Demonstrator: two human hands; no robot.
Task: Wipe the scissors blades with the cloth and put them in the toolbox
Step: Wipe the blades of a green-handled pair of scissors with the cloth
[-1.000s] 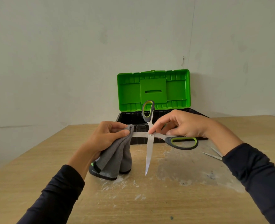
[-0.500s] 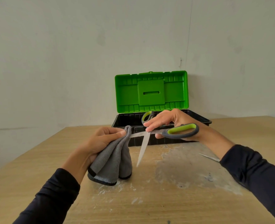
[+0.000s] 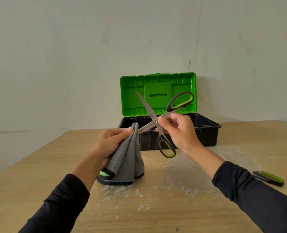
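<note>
My right hand (image 3: 179, 132) holds a pair of scissors (image 3: 156, 121) by the pivot, spread wide into an X above the table. They have steel blades and grey-and-lime handles. One blade points up and left in front of the lid. The other blade's tip is pinched inside a folded grey cloth (image 3: 127, 158) that my left hand (image 3: 112, 143) grips. The cloth hangs down to the table. Behind stands the toolbox (image 3: 206, 130), black body with its green lid (image 3: 157, 93) raised.
A second pair of scissors (image 3: 269, 178) with a grey-and-lime handle lies on the table at the right, partly behind my right sleeve. The wooden table (image 3: 38, 165) has pale scuffed patches at its middle. A plain wall stands close behind the toolbox.
My right hand has turned the scissors over: the free blade swung from pointing down at the table to pointing up and left, and one handle now hangs low. The cloth still pinches the other blade.
</note>
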